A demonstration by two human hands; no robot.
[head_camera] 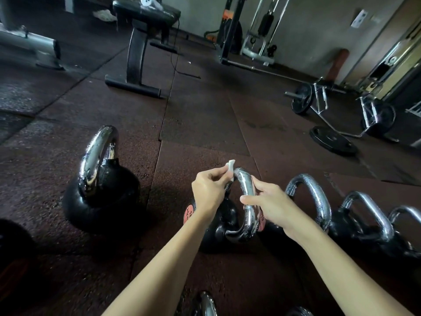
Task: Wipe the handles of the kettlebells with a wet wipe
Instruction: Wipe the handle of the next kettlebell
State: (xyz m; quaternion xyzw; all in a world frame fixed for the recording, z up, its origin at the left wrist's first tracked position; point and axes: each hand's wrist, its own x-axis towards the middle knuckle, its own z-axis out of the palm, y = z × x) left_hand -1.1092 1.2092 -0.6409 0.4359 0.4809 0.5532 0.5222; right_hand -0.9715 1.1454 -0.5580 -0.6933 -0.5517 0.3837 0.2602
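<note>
A black kettlebell (218,226) with a chrome handle (247,195) stands on the floor in front of me. My left hand (208,190) pinches a small white wet wipe (229,171) against the far left side of that handle. My right hand (272,202) grips the handle's near right side, thumb across the chrome. A bigger black kettlebell (100,192) with a chrome handle (95,158) stands apart to the left. To the right, a row of kettlebells with chrome handles (314,197) runs toward the frame's edge.
Dark rubber floor tiles (200,119) lie all around. A black bench (139,49) stands at the back centre. A barbell with plates (303,99) and a loose plate (333,140) lie at the right. More kettlebells sit at the bottom edge (205,304) and far left (13,242).
</note>
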